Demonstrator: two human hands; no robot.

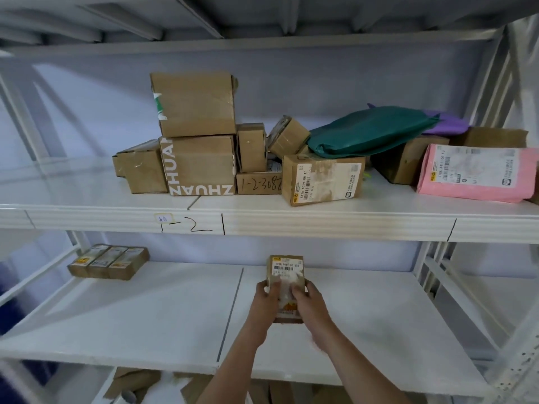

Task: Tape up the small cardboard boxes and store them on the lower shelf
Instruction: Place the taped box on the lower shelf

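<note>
A small cardboard box (285,271) with a yellow and white shipping label is held over the middle of the lower shelf (163,310). My left hand (264,301) grips its left side and my right hand (309,301) grips its right side. The box's near end is hidden behind my fingers. At the far left of the same shelf lie three small labelled boxes (108,261) side by side in a row.
The upper shelf (320,221), marked "1-2", carries several cardboard boxes (198,135), a green mailer bag (370,131), a purple bag (446,123) and a pink parcel (475,172). White uprights (431,275) stand at the right. Flattened cardboard (137,383) lies below.
</note>
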